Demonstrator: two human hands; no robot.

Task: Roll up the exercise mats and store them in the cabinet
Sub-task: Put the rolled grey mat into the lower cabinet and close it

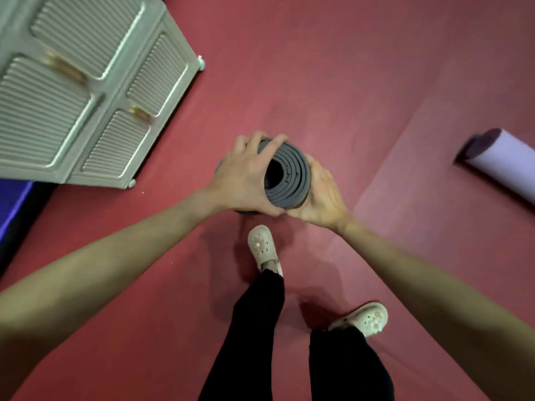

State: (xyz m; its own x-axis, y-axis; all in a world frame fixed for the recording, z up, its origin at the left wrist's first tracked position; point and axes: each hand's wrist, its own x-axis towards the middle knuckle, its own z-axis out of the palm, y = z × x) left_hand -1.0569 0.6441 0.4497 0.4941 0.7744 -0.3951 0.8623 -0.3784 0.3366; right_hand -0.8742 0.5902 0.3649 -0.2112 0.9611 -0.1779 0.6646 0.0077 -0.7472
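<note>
Black trousers (260, 328) and pale clogs (263, 246) nearest, on the red floor (333, 68). Gripped the rolled grey mat (286, 176) upright, end-on to the camera: left hand (241, 176) with fingers curled over its top rim, right hand (320, 195) cupped round the other side. Further off, cream cabinet (86, 91) upper left (doors closed), lilac rolled mat (503, 163) lying far right.
</note>
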